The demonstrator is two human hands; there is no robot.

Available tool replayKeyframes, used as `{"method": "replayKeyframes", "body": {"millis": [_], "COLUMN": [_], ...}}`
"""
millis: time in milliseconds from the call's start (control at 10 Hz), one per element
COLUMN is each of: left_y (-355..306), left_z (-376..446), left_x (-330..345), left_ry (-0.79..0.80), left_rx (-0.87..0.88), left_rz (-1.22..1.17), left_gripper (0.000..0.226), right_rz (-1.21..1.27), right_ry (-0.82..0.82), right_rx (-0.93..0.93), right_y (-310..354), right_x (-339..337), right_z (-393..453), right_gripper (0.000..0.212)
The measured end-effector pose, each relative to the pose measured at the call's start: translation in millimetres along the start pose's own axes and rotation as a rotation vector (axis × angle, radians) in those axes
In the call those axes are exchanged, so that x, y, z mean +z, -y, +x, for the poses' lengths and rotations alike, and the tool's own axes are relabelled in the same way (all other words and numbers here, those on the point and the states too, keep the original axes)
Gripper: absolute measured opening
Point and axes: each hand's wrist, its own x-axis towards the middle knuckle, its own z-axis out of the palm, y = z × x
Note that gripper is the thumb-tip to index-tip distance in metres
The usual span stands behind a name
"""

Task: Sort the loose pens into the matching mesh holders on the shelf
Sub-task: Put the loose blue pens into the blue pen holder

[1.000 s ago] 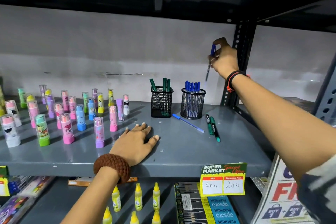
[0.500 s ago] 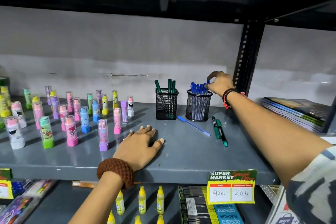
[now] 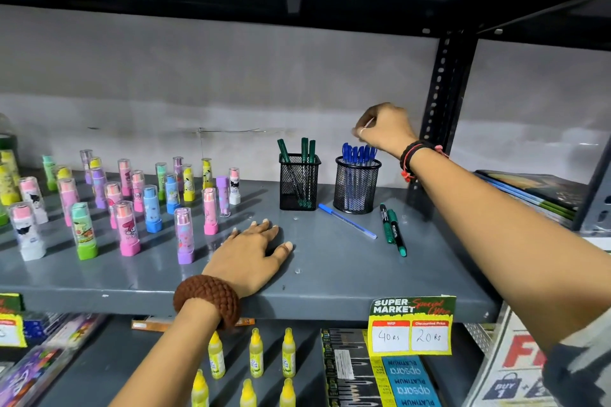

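Grey shelf [image 3: 330,277]: my right hand [image 3: 385,129] hovers loosely curled and empty above the round holder [image 3: 356,187], so I'd take the loose blue pen [image 3: 347,221] mid-barrel next, left hand [image 3: 253,253] lying flat, holding nothing.

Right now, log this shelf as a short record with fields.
square mesh holder: three green markers
round mesh holder: blue pens
loose blue pen: lying on shelf, in front of the holders
loose green markers: two, side by side, right of it
left hand: flat on shelf
right hand: above round holder, seemingly empty
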Motion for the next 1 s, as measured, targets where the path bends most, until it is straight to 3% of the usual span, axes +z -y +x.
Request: {"method": "replayKeyframes", "body": {"millis": [100,200,300,500,800,1000], "left_y": [-1,-1,-2,-3,-3,-2], "left_z": [-1,-1,-1,-2,-3,-2], "left_x": [0,-1,-1,-3,-2,-2], "left_ry": [0.005,0.004,0.003,0.004,0.004,0.000], "left_rx": [-0.002,-0.005,-0.007,-0.013,-0.006,-0.002], "left_rz": [0.007,0.007,0.006,0.012,0.012,-0.007], "left_gripper": [0.061,0.061,0.061,0.061,0.061,0.061], "right_rz": [-0.031,-0.115,-0.218,-0.538,-0.565,-0.019], "right_ry": [0.347,0.557,0.651,0.620,0.826,0.406], "right_rx": [0.063,0.097,0.091,-0.010,-0.047,0.073], "right_y": [17,18,9,3,18,24], "right_x": [9,22,46,69,48,-8], "right_z": [-25,-40,-56,-73,-79,-27], "right_gripper": [0.006,0.012,0.031,0.047,0.035,0.014]}}
